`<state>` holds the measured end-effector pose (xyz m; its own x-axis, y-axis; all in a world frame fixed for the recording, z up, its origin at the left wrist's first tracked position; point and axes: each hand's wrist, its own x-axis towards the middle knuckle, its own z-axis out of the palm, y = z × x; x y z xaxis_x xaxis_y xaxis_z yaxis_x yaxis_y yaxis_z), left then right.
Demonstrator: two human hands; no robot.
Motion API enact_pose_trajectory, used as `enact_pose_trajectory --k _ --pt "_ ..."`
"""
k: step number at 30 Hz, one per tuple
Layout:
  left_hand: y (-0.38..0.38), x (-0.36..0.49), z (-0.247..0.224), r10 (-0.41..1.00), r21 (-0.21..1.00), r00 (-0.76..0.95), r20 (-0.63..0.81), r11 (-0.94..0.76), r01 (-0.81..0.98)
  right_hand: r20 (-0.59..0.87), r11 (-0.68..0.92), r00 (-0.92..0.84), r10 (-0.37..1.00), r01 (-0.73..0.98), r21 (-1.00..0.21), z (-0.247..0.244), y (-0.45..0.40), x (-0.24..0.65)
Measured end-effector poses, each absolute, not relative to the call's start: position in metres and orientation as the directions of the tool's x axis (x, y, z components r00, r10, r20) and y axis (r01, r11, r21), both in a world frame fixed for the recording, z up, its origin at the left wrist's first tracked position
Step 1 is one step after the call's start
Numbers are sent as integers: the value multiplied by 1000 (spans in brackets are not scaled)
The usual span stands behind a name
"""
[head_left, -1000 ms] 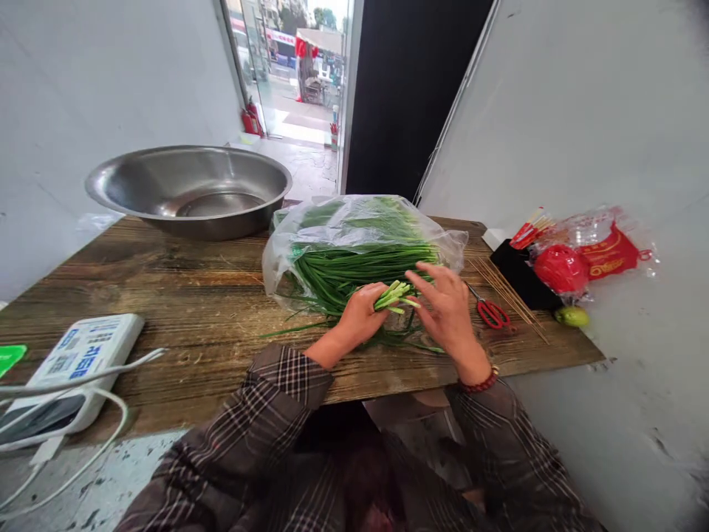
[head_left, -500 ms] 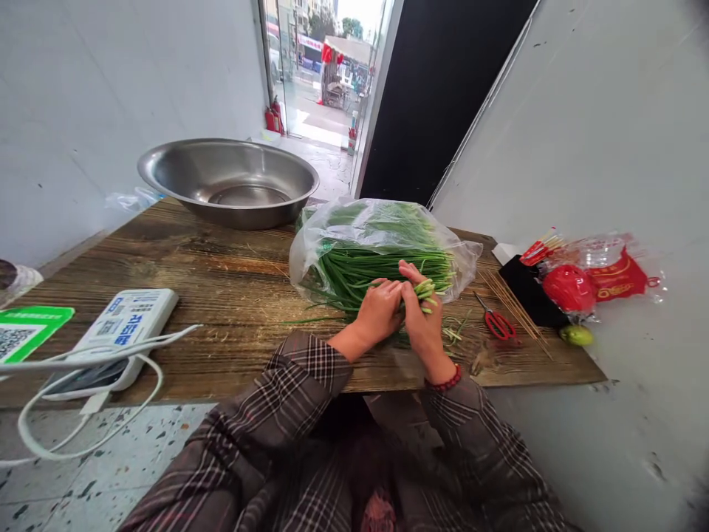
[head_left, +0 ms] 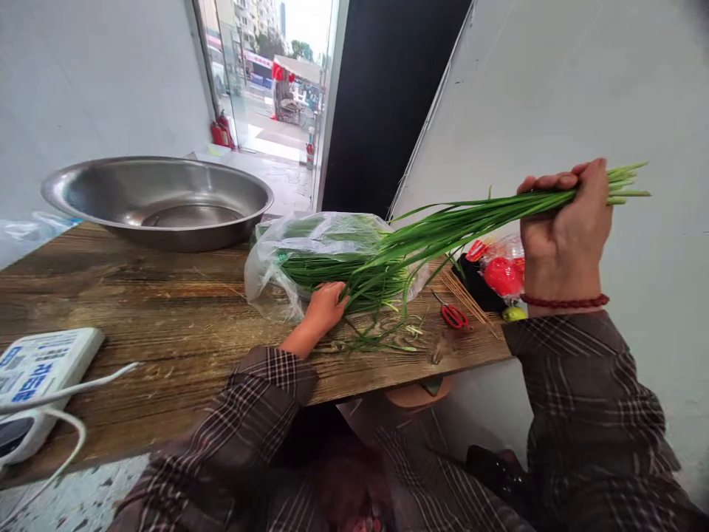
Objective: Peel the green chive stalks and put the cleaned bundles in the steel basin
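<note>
High at the right, my right hand (head_left: 570, 222) is closed round the pale stem ends of a bunch of Chinese chives (head_left: 470, 222). Their long green leaves slope down leftward to the table. Low over the table, my left hand (head_left: 326, 304) has its fingers curled at the near side of the heap, against chive leaves; its fingertips are partly hidden. More chives (head_left: 332, 272) lie inside an open clear plastic bag (head_left: 264, 284). Loose leaves and trimmings (head_left: 382, 340) lie on the wood in front of the bag.
A wide steel basin (head_left: 160, 233) stands at the table's back left. Red-handled scissors (head_left: 454, 316), thin wooden sticks (head_left: 470, 299), a black box (head_left: 479, 288) with red packets and a green fruit (head_left: 514, 314) are at the right. A white device (head_left: 52, 362) with cables sits front left.
My hands have separated. The right has risen far to the right, drawing the chive bunch out lengthwise; the left has stayed low by the bag. The view has turned rightward.
</note>
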<state>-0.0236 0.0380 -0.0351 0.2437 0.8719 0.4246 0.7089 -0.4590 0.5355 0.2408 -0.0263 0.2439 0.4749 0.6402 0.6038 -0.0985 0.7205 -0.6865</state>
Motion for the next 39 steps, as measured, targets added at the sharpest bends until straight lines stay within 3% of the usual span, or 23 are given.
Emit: enact_pose_trajectory --k 7,10,13,18,21,25,29,32,36,39 --pt "6 -42 20 751 370 579 318 -660 654 507 719 564 652 -248 -649 261 -22 278" --pt "-6 -56 56 750 357 603 273 -661 660 503 714 552 665 -272 -646 261 -21 281" --pt "-9 -65 86 802 522 470 369 -597 609 535 704 502 680 -243 -667 262 -24 278" --pt "-7 -73 109 868 806 107 484 -491 332 530 703 502 684 -257 -664 262 -29 276" --pt "-5 -74 115 883 880 -51 466 -456 136 527 690 494 691 -237 -684 262 -32 276" --pt "-1 -59 136 863 870 -127 489 -493 -1 516 650 416 749 -309 -694 264 -35 263" --pt "-4 -18 168 755 754 11 656 -656 41 562 666 358 745 -359 -654 256 -39 217" --pt "-13 17 185 602 586 242 760 -797 142 661 741 335 672 -313 -594 245 -47 172" --pt "-26 37 193 431 423 486 760 -896 133 702 760 305 644 -362 -540 237 -61 141" --pt "-32 28 196 495 458 583 645 -860 223 614 674 302 729 -469 -570 235 -59 140"
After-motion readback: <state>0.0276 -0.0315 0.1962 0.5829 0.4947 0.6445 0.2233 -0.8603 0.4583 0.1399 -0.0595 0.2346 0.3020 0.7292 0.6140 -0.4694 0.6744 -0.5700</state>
